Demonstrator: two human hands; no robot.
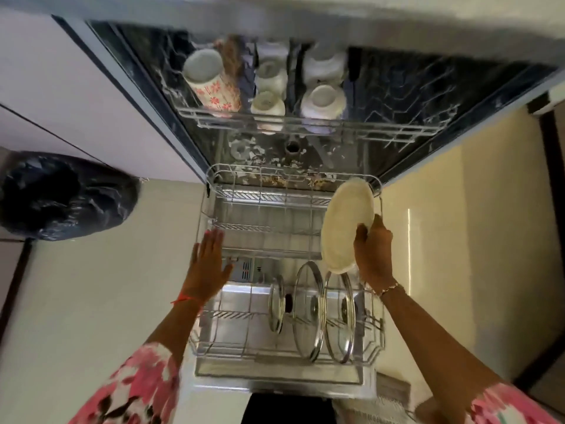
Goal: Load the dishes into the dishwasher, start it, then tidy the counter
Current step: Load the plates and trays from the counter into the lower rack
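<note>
Right thumb and fingers (378, 223) are pinching the near edge of a pale plate (345, 221). The right hand (374, 255) is holding it tilted on edge over the right side of the lower rack (260, 197), just beyond three glass lids (308, 310) standing upright in the near right slots.

Left fingers (211, 238) are lying straight and together, palm down. The left hand (209, 258) is hanging at the rack's left rim; contact cannot be told.

The rack is sitting pulled out over the open door (275, 377). The upper rack (397, 133), farther in, is carrying a floral mug (211, 84) and white cups (324, 99). A black bag (61, 194) is lying to the far left.
</note>
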